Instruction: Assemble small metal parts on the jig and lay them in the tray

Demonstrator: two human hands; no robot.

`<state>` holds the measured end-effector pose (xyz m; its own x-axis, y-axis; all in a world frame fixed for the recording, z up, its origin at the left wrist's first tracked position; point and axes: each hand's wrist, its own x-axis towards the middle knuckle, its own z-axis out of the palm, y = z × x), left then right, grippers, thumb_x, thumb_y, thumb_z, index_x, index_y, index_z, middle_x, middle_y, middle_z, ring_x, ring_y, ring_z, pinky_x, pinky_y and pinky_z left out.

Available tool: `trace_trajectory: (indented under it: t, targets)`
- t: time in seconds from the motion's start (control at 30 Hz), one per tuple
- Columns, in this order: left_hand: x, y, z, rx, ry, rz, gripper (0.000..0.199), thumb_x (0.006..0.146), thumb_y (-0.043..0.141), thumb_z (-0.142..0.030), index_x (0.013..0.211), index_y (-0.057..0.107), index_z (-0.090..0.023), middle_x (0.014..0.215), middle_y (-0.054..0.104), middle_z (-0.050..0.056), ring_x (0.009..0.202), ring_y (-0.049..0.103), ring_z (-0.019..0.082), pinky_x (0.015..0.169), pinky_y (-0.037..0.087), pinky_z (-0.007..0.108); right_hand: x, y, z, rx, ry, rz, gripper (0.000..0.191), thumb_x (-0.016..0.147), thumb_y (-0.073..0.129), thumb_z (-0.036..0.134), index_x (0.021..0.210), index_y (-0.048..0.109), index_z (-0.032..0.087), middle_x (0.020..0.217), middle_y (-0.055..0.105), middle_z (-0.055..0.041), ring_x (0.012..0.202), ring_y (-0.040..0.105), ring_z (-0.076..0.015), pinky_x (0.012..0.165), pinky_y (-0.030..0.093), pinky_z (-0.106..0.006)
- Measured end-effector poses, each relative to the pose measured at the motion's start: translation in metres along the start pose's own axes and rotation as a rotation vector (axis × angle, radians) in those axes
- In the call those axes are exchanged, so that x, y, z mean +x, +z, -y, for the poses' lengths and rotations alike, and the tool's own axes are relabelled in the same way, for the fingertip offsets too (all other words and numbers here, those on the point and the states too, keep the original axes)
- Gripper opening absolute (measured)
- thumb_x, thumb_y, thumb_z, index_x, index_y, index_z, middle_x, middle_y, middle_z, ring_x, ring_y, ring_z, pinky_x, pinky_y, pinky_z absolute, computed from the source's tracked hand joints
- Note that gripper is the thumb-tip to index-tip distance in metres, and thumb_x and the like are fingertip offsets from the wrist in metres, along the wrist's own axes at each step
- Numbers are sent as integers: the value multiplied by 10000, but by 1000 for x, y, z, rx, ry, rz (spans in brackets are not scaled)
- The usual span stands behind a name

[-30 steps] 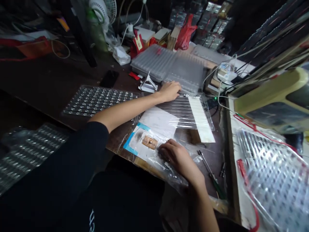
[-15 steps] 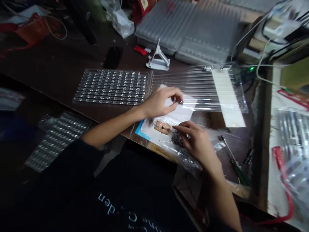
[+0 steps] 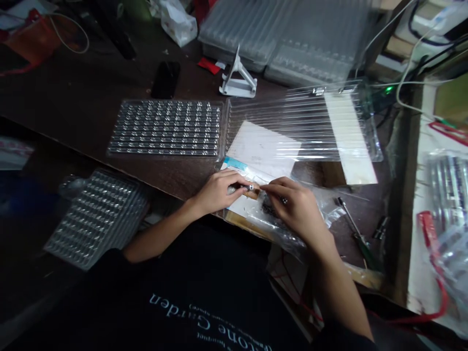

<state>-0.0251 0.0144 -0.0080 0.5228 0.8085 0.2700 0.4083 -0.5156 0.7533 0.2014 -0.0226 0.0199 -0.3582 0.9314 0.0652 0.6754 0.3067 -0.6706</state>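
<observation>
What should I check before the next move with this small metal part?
Left hand pinching metal part: ok.
Part's position on tan pad: cannot tell, fingers crowd it.
Right hand clear of the part: cannot tell, fingertips are right beside it.
Dark bits by the right hand: cannot tell what they are.
Screwdriver apart from both hands: ok.
Blister tray lying flat, apart from both hands: ok.

Bag, 4 o'clock: thin, clear, glossy plastic. Blister tray, 10 o'clock: clear, glossy plastic. Sheet, 1 o'clock: matt white paper. Tabletop: dark, matt wood.
</observation>
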Motion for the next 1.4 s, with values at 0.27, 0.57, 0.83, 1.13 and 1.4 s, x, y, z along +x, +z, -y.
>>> trace_trajectory:
  t: [0.27,0.57,0.83,1.13,1.4]
  targets:
    - [-2,-1,0,-2,40,-68,82,856,693,-137,932,718,-156,926,756,67,895,689,183,830,541,309,1,3,1,13,0,13,290,917,524,146,1086,753,201,993,716,-82,837,681,-220,721,518,-335]
    - [0,-2,-4,-83,-83,-93,68,861,686,-173,914,729,-163,910,764,52,857,709,170,794,548,275,1,4,5,20,-2,16,288,919,514,146,1090,739,202,988,706,-76,846,676,-220,741,524,-344]
    - [1,-6,-6,-257,-223,-138,113,844,711,-246,920,733,-166,888,765,46,824,716,169,744,558,253,9,15,13,149,22,-47,215,859,527,100,938,709,183,925,688,-74,835,658,-201,769,519,-337]
    - [0,-8,-6,-308,-182,-103,110,850,715,-271,905,733,-177,890,770,41,825,719,173,740,554,262,17,16,21,306,28,-39,108,904,590,220,839,675,207,852,698,-49,794,648,-183,731,506,-328]
    - [-1,-5,-7,-316,-202,-185,79,831,719,-241,857,707,-167,854,760,39,801,706,162,738,550,262,15,12,19,252,94,-94,73,869,610,209,897,677,206,855,703,-42,738,636,-175,688,504,-319]
